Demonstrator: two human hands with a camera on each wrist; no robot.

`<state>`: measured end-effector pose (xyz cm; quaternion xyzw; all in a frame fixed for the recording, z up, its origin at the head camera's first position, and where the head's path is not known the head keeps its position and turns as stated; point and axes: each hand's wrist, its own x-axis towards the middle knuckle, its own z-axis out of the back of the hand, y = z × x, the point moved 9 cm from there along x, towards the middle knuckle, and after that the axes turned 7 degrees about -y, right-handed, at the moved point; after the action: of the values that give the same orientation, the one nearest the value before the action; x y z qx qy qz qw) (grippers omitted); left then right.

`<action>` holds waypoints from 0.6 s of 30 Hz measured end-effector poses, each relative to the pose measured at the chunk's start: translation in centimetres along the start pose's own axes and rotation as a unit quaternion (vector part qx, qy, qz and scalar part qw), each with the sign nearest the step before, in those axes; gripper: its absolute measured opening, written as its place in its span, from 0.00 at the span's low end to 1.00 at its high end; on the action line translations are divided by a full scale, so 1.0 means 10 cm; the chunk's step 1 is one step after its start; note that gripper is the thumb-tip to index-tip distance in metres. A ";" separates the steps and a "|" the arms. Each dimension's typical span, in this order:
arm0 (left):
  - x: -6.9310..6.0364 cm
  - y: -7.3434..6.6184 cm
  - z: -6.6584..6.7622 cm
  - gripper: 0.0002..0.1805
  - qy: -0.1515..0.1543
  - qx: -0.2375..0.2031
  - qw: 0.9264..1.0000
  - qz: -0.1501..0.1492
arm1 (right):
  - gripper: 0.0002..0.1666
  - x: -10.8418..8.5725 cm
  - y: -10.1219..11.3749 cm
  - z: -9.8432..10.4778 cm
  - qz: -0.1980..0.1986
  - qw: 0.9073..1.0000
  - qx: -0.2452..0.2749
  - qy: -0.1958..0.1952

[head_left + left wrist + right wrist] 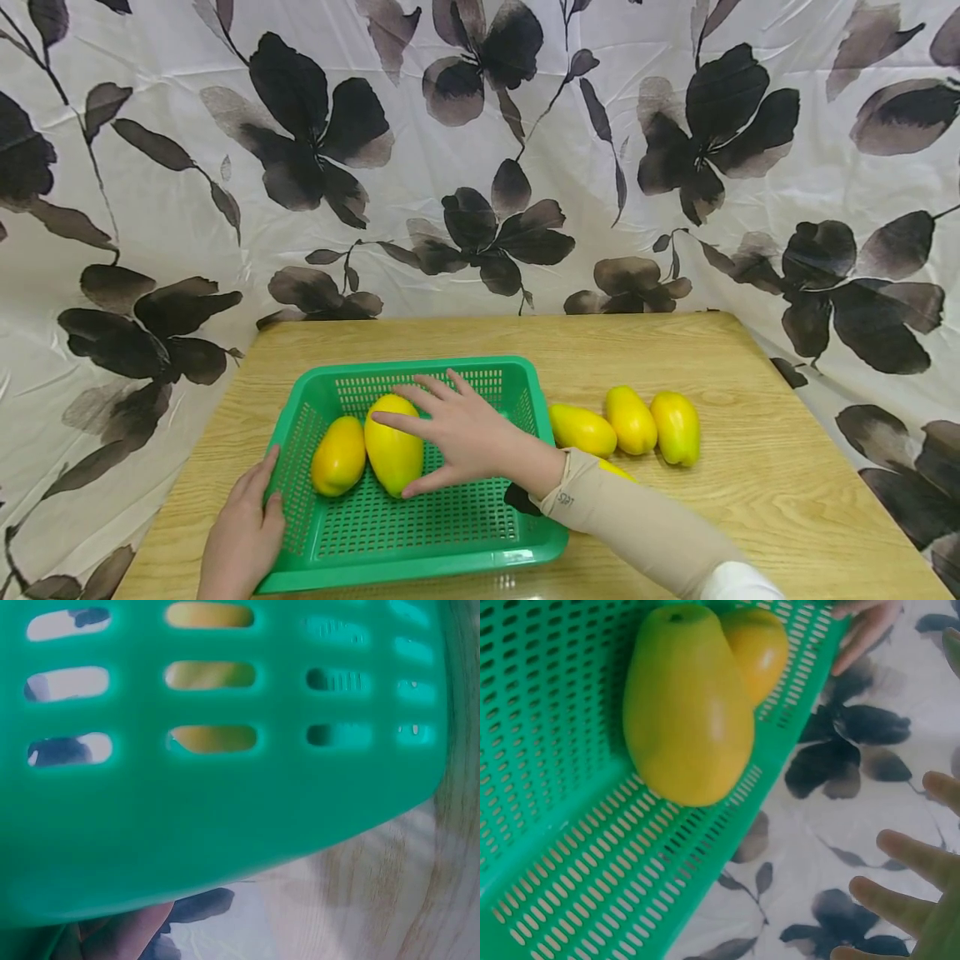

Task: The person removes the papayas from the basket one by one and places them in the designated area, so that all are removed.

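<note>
Right hand, centre of the head frame: fingers and thumb spread wide, nothing held; it lies over the basket interior and partly across the larger fruit; in the right wrist view its fingers, at the lower right, stand apart from that fruit. Left hand, lower left of the head frame: fingers at the left rim of the green basket; cannot tell whether they close round the rim; in the left wrist view the perforated basket wall hides most of this hand.

Basket fills the lower centre of the head frame, left of the frame's middle; larger fruit, yellow with a greenish lower end, sits in it under the right hand; smaller fruit, orange-yellow, lies just to its left, the two appearing to touch.

Right of the basket, three more yellow fruits: one tilted near the rim, one in the middle, one greener at the right; a fourth yellow piece shows only in part above the beige sleeve; black object at the right wrist, mostly hidden.

Desk, light wood grain, spans the lower frame; white cloth with dark floral print fills the upper half and both sides.
</note>
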<state>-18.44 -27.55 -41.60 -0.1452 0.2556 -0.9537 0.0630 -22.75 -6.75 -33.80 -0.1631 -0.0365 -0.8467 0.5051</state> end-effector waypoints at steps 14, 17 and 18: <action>0.00 -0.02 0.00 0.30 -0.003 0.001 1.000 0.002 | 0.52 0.21 0.01 -0.36 0.000 0.998 -0.011 0.056; 0.00 -0.02 0.01 0.30 -0.008 0.002 1.000 0.000 | 0.52 0.25 0.02 -0.44 0.001 0.998 -0.010 0.067; 0.00 -0.02 0.01 0.30 -0.008 0.002 1.000 0.000 | 0.52 0.26 0.02 -0.47 0.003 0.998 -0.010 0.070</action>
<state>-18.37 -27.45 -41.39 -0.1529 0.2533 -0.9530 0.0649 -24.85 -10.12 -37.42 -0.1091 0.0080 -0.8551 0.5069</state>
